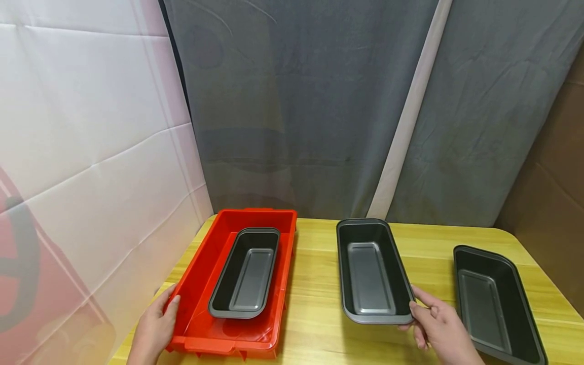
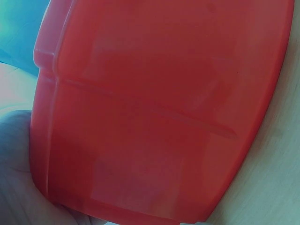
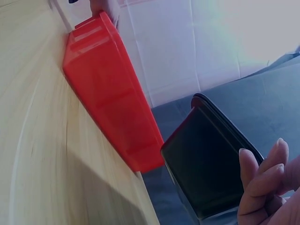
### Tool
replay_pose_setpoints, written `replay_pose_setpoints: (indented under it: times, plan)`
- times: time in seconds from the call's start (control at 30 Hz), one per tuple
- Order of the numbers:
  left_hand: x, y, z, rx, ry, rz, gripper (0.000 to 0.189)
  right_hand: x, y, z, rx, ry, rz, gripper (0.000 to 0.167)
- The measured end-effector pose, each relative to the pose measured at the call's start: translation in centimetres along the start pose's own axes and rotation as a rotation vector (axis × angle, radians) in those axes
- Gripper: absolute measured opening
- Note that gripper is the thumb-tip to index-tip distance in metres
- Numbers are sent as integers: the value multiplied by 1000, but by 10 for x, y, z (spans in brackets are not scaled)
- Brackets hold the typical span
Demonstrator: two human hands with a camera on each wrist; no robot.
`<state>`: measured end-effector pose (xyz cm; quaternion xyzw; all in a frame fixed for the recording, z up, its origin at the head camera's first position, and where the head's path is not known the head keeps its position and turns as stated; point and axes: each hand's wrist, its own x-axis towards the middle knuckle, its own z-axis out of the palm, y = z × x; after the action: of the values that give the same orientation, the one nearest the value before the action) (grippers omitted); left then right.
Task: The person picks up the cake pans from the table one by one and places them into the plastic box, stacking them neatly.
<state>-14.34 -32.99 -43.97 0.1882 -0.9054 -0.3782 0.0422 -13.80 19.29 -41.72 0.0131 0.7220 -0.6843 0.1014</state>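
My left hand point(image 1: 155, 324) grips the near left rim of a red plastic tray point(image 1: 187, 279), its thumb over the edge; in the left wrist view the tray's outer side point(image 2: 140, 117) fills most of the picture. Inside the tray lies a dark loaf pan point(image 1: 252, 279). With thumb and fingers, my right hand point(image 1: 440, 322) pinches the near right corner of a second loaf pan point(image 1: 370, 276). The right wrist view has this pan's dark outside point(image 3: 206, 159) raised above the table and tilted, close to the fingers point(image 3: 262, 187).
A third loaf pan point(image 1: 483, 304) lies on the wooden table point(image 1: 315, 299) at the right, beyond my right hand. Grey curtain point(image 1: 319, 101) hangs behind the table. White cloth point(image 1: 91, 101) stands at the left, a brown panel point(image 1: 547, 187) at the right.
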Motion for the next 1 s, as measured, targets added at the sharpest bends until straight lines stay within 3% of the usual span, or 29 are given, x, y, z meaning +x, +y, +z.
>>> replay_pose_setpoints:
  times: [0.47,0.8,1.0]
  plan:
    - [1,3,2,-11,-7,-33,58,2,-7,18,40,14,-90,53]
    - [1,1,2,-11,3,-4,57,0,-15,23,53,29,-59,52]
    - [2,1,2,-12,-8,-20,58,1,-18,29,72,60,-76,49]
